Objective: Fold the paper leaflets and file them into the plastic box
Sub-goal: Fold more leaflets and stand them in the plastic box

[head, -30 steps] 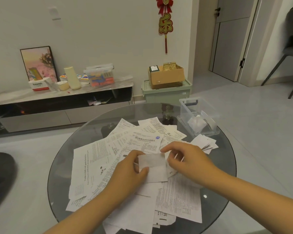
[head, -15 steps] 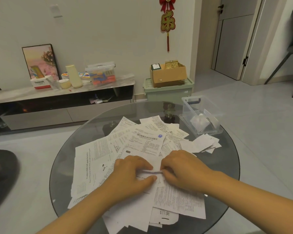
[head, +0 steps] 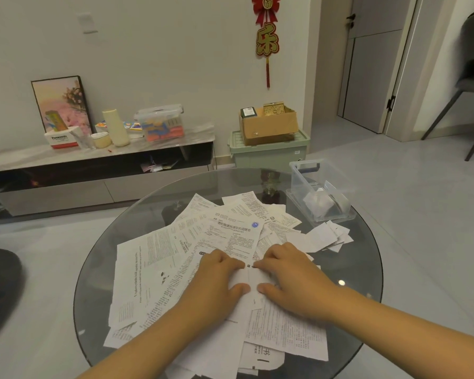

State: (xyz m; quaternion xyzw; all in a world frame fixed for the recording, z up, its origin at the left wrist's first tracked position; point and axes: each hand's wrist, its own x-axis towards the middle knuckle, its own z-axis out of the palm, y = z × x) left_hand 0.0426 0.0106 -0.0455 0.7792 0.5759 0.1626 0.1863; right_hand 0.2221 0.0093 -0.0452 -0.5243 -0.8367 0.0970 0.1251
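Fingers of both hands lie curled on a small folded leaflet (head: 248,280) at lower centre, the left hand (head: 216,272) and right hand (head: 288,269) pinching it between fingertips and thumbs, pressing it flat. It rests on the loose pile of unfolded leaflets (head: 175,250) covering the glass table (head: 361,269). By my reckoning, most work remains: the plastic box (head: 320,190) at right holds only a few folded papers.
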